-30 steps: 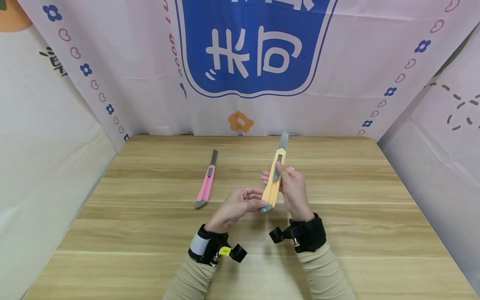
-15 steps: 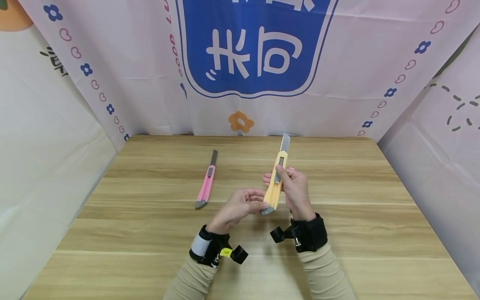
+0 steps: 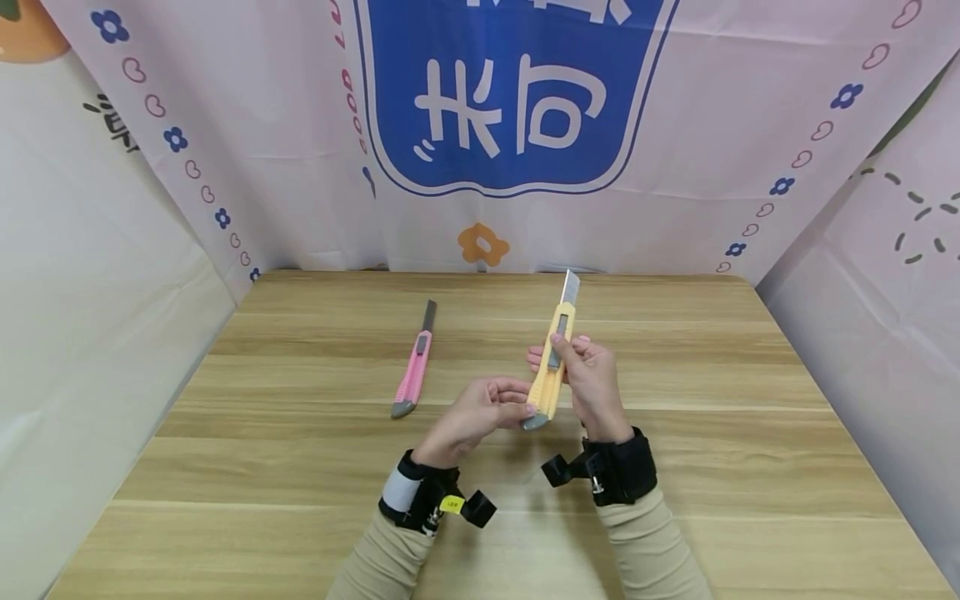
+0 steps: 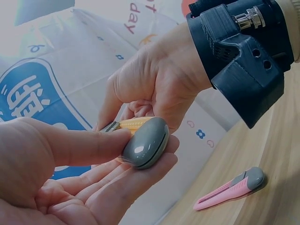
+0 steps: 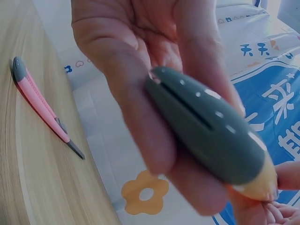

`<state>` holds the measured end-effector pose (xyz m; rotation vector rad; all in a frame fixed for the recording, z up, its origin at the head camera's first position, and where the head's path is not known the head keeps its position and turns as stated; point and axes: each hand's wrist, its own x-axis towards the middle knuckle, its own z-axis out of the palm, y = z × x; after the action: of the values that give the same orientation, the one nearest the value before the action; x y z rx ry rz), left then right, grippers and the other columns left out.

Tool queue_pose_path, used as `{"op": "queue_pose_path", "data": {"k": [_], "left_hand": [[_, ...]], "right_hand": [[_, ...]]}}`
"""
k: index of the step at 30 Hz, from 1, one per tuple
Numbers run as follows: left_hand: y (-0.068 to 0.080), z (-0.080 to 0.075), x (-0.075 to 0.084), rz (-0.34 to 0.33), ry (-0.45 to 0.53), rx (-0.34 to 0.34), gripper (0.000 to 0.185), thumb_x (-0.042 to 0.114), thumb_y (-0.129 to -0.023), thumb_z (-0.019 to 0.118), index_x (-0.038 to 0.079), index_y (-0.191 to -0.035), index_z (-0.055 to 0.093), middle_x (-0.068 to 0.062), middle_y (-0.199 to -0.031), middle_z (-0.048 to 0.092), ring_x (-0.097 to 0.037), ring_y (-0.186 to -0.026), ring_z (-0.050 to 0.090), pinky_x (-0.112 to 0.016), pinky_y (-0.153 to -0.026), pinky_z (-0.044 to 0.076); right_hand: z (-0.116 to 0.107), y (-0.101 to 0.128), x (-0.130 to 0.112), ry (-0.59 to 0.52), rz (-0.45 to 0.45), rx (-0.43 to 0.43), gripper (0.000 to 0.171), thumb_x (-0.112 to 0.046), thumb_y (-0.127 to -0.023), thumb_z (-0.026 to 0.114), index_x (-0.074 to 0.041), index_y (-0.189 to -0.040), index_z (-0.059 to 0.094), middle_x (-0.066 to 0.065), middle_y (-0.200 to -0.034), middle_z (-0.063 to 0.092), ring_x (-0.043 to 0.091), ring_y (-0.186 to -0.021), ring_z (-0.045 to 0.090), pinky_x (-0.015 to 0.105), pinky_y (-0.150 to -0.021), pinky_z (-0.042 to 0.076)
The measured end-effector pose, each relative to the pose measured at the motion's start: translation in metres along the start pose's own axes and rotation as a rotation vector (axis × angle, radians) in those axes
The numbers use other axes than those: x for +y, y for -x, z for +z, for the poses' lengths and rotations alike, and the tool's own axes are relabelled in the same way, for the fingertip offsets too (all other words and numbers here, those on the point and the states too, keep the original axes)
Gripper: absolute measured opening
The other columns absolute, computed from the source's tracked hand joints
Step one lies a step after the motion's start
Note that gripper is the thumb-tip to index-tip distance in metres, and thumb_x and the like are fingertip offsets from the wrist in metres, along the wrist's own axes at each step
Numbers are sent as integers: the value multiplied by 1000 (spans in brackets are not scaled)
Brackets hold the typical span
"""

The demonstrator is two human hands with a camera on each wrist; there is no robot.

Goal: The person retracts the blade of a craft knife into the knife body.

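Above the table (image 3: 300, 467): yellow knife (image 3: 551, 367) is being held, blade (image 3: 570, 286) out.
Right hand (image 3: 592, 383): gripping the body, thumb on the slider.
Left hand (image 3: 472, 417): pinching the grey end cap (image 4: 144, 143).
Risk: slipping thumb is likely to drive the blade further; a cut could follow.
Pink knife (image 3: 414, 371): lying apart, left.

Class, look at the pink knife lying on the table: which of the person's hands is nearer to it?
Left. The left hand pinches the yellow knife's grey end, just right of the pink knife; the right hand grips the yellow handle farther right.
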<state>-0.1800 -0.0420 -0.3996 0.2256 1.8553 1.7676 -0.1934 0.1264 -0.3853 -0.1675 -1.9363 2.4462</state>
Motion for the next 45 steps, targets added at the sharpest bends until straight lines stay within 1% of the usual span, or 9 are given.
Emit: {"op": "queue_pose_path", "data": {"k": [6,14,19,26,30,36,39,41,45], "left_hand": [[0,-1,0,0,16,-7,36,4,-89,63,-5,-124,58,-20,-114,70,-3,-80,67,-24,-80,59],[-1,-2,-1,10,12,-32,38,8,-90,63,-3,-126,57,-19,-117,69,-3,-85,67,-28,-87,59],[-1,-2,1,2,0,-41,39,10,-91,63,-1,-129,57,-19,-121,68,-4,-89,67,-38,-97,57],[-1,-2,1,-13,-18,-33,41,10,-89,66,1,-128,57,-18,-120,68,-5,-90,67,-34,-93,57],[-1,-2,0,-5,-20,-41,40,9,-89,66,0,-127,58,-19,-119,69,-5,-88,67,-37,-95,56],[-1,-2,0,0,-19,-25,40,9,-88,67,2,-126,59,-17,-116,71,-6,-89,68,-33,-92,55],[0,-1,1,4,-3,-12,40,7,-88,67,1,-126,58,-17,-116,70,-7,-89,68,-39,-97,55],[0,-1,1,8,-2,-3,39,7,-88,67,1,-126,59,-18,-116,70,-7,-89,68,-40,-97,55],[1,-1,1,11,-25,5,39,7,-87,68,1,-124,60,-18,-116,70,-7,-90,68,-31,-91,56]], "right_hand": [[0,0,1,6,-5,1,35,-11,-98,53,13,-123,55,15,-94,77,20,-89,75,30,-79,62],[-2,0,-1,24,14,-17,36,-15,-100,51,10,-126,54,15,-101,75,9,-84,74,29,-82,61],[-2,-1,-3,12,28,-4,37,-16,-100,51,9,-126,54,16,-103,75,10,-85,75,32,-85,61],[-1,-1,-3,6,17,-1,37,-17,-100,51,9,-126,54,14,-102,75,10,-85,75,37,-90,58],[-1,-1,-3,13,10,-3,37,-19,-101,50,7,-127,55,14,-103,75,8,-84,74,35,-88,59],[1,-2,-1,-10,24,14,38,-21,-100,50,7,-126,56,10,-99,77,8,-84,74,35,-89,59],[2,-1,0,-8,44,20,42,-26,-100,52,7,-124,56,5,-92,78,8,-82,75,31,-84,61],[3,-1,0,3,57,25,44,-29,-99,52,8,-123,56,2,-88,78,9,-81,75,28,-79,62],[2,-1,-1,26,61,36,43,-27,-100,52,10,-121,58,2,-83,78,11,-78,75,25,-74,62]]}}
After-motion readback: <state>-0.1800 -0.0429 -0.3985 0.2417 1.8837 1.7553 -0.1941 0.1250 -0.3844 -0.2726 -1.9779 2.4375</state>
